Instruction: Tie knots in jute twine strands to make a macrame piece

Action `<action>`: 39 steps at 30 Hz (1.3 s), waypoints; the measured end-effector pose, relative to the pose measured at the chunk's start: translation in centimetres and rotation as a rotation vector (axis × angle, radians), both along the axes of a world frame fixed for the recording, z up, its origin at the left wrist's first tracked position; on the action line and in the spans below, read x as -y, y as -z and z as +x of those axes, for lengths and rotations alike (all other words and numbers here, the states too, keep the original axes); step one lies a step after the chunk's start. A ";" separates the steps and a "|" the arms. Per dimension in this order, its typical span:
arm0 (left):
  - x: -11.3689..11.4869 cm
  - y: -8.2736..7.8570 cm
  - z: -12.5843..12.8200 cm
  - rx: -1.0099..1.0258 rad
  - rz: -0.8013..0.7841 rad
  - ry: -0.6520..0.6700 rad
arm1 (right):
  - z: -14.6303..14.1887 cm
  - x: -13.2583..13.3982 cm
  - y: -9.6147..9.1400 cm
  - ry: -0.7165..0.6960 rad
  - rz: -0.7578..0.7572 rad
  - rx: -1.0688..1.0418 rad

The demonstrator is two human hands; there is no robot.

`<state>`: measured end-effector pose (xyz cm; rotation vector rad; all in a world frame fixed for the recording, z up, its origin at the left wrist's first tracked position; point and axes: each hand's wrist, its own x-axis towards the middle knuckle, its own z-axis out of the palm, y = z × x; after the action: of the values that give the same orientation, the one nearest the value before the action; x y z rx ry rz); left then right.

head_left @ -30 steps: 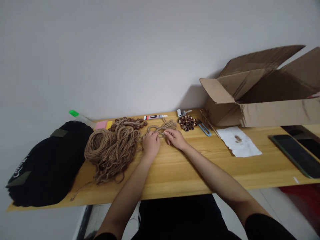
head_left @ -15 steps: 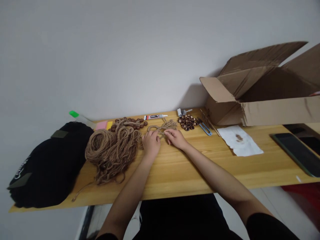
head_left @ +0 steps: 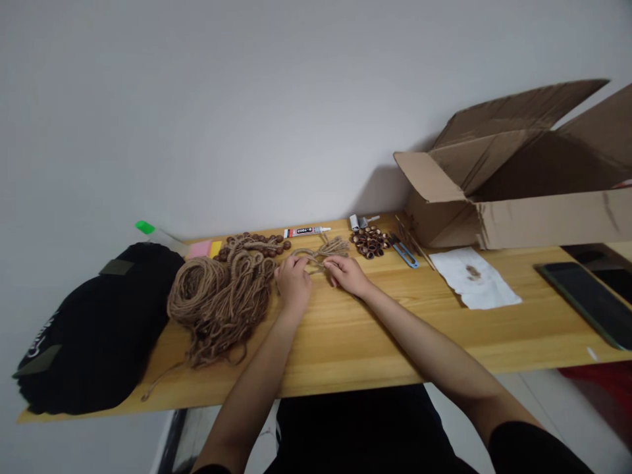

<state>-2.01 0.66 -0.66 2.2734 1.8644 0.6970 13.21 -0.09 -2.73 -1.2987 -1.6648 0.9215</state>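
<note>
My left hand [head_left: 294, 282] is closed on a strand of brown twine [head_left: 315, 253], just right of the big twine heap. A short way to the right, my right hand [head_left: 347, 274] pinches the same piece near its frayed, tassel-like end [head_left: 336, 246]. A stretch of cord shows in the small gap between the hands. Left of my left hand lie a coil of twine [head_left: 193, 289] and a tangle of loose strands [head_left: 237, 296]. Brown round beads [head_left: 269, 246] on cord lie behind the heap.
Along the back are a glue tube [head_left: 303, 232], a pile of brown shell-like rings [head_left: 369, 242] and blue thread snips [head_left: 403, 251]. Right stand a cardboard box [head_left: 553, 220], a stained white tissue [head_left: 474, 289] and a phone [head_left: 587, 303]. A black bag-like item [head_left: 103, 329] sits at left.
My left hand has shifted slightly left, away from my right hand, and more cord shows between them. My right hand stays almost in place.
</note>
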 end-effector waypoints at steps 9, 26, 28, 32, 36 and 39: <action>-0.3 -0.2 -0.5 0.077 0.025 -0.071 | 0.0 -0.1 0.2 0.006 0.002 -0.008; -1.1 0.9 -0.9 0.425 0.064 -0.121 | 0.0 0.0 0.1 -0.001 0.003 0.011; -1.1 1.0 -0.9 0.444 0.062 -0.121 | 0.0 0.0 0.1 -0.001 0.002 0.008; -1.1 1.2 -0.9 0.463 0.058 -0.101 | 0.0 0.0 0.2 0.000 0.005 0.010; -1.2 1.3 -0.9 0.453 0.058 -0.113 | -0.1 0.0 0.1 -0.004 0.018 0.017; -1.2 1.3 -0.9 0.457 0.057 -0.118 | -0.1 0.0 0.1 -0.001 0.016 0.012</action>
<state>-2.90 1.84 -2.00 1.8359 1.7751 1.1822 13.15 -0.04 -2.81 -1.2958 -1.6786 0.9008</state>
